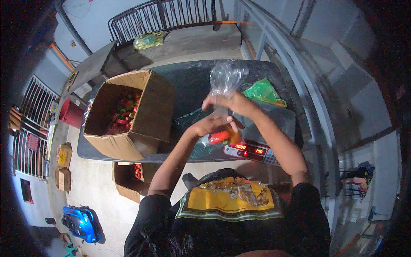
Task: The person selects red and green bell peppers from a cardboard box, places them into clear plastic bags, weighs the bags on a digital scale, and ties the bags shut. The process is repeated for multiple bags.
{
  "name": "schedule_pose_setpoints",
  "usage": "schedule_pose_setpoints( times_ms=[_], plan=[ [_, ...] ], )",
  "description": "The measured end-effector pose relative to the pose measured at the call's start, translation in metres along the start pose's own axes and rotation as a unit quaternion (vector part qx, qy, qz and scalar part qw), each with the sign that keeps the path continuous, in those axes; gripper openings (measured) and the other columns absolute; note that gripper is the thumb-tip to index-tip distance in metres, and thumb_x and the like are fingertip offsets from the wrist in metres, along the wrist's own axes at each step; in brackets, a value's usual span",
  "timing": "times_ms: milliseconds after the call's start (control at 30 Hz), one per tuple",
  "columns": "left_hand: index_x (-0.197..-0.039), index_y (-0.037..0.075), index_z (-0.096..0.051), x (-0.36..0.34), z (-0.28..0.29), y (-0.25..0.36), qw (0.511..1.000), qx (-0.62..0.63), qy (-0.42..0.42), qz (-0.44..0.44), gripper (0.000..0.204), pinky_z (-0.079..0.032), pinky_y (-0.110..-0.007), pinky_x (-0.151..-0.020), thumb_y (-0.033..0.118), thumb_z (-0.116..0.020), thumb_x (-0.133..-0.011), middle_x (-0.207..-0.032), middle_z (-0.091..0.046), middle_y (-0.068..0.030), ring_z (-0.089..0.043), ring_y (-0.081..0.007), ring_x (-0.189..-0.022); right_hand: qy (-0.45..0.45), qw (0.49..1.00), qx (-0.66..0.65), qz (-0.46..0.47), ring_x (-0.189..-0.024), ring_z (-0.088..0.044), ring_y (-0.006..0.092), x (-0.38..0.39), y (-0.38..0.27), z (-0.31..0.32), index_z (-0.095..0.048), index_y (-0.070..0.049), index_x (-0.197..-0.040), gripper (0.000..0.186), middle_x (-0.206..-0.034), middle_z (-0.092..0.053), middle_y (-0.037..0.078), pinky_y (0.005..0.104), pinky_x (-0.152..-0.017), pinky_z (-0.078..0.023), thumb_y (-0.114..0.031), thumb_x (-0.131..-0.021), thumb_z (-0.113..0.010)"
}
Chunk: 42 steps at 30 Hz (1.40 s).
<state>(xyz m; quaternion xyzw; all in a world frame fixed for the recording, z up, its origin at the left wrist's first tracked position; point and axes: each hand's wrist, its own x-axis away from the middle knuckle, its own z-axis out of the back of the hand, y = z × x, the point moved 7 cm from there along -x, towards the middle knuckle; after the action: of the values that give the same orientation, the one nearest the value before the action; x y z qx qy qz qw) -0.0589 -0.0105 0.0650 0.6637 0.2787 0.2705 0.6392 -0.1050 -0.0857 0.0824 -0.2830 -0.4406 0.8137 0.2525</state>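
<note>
The scale [272, 158] sits on the table [188, 70]. Left of the scale stands a large carton [153, 105] with peppers [125, 113] inside. Beyond the scale lies a small bag [262, 91]. Lower, to the scale's left, is a second carton [127, 193].

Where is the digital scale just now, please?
In the head view, the digital scale sits right of centre on the dark table, near the red pepper.

Red pepper [218, 137], green bag [260, 90]
</note>
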Motion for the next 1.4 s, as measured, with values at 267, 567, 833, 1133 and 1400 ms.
schedule_pose_setpoints(
  times_ms=[267, 567, 833, 1133, 1400],
  plan=[
    [-0.090, -0.001, -0.063, 0.012, 0.009, -0.033, 0.998, 0.033, 0.047, -0.008, 0.046, -0.044, -0.030, -0.084, 0.039, -0.040, -0.093, -0.097, -0.063, -0.0130, -0.058, -0.0196, -0.091, 0.168, 0.959, -0.225, 0.047, -0.099, -0.055, 0.0162, 0.009, -0.054, 0.097, -0.057, 0.000, -0.109, 0.041, -0.105, -0.061, 0.010, 0.0291, -0.087, -0.040, -0.033, -0.091, -0.044],
    [-0.089, 0.003, -0.063, 0.013, 0.011, -0.053, 0.989, -0.101, 0.113, -0.001, 0.036, -0.036, -0.024, -0.035, 0.034, -0.046, -0.092, -0.066, -0.060, -0.0031, -0.050, -0.0084, -0.043, 0.107, 0.980, 0.128, 0.106, -0.089, -0.057, 0.0136, -0.005, -0.122, 0.099, -0.064, -0.003, -0.092, 0.028, -0.088, -0.063, 0.006, 0.0277, -0.078, -0.042, -0.029, -0.086, -0.056],
    [-0.086, 0.001, -0.060, 0.045, 0.018, -0.060, 0.974, -0.147, 0.168, -0.045, 0.028, -0.039, -0.025, -0.041, 0.026, -0.047, -0.090, -0.064, -0.060, -0.0052, -0.051, -0.0100, -0.047, 0.021, 0.982, 0.172, 0.068, -0.061, -0.050, 0.0097, -0.008, -0.096, 0.023, -0.062, 0.000, -0.077, 0.022, -0.062, -0.057, 0.006, 0.0276, -0.060, -0.041, -0.021, -0.084, -0.058],
    [-0.081, -0.001, -0.062, 0.127, 0.039, -0.059, 0.956, -0.214, 0.201, 0.013, 0.016, -0.047, -0.032, -0.064, 0.011, -0.052, -0.082, -0.073, -0.063, -0.0089, -0.059, -0.0169, -0.070, 0.123, 0.880, 0.341, 0.307, -0.091, -0.054, 0.0275, 0.033, -0.263, -0.051, -0.058, -0.004, -0.091, 0.017, -0.090, -0.058, 0.014, 0.0407, -0.085, -0.039, -0.015, -0.078, -0.055],
    [-0.095, -0.001, -0.058, 0.223, 0.029, -0.004, 0.928, -0.277, 0.236, -0.077, 0.022, -0.045, -0.032, -0.064, 0.013, -0.061, -0.078, -0.078, -0.061, -0.0120, -0.057, -0.0167, -0.072, -0.093, 0.875, 0.470, 0.069, -0.086, -0.060, 0.0355, 0.034, -0.167, -0.189, -0.052, -0.003, -0.088, 0.010, -0.088, -0.060, 0.020, 0.0433, -0.072, -0.048, -0.007, -0.079, -0.050]
  ],
)
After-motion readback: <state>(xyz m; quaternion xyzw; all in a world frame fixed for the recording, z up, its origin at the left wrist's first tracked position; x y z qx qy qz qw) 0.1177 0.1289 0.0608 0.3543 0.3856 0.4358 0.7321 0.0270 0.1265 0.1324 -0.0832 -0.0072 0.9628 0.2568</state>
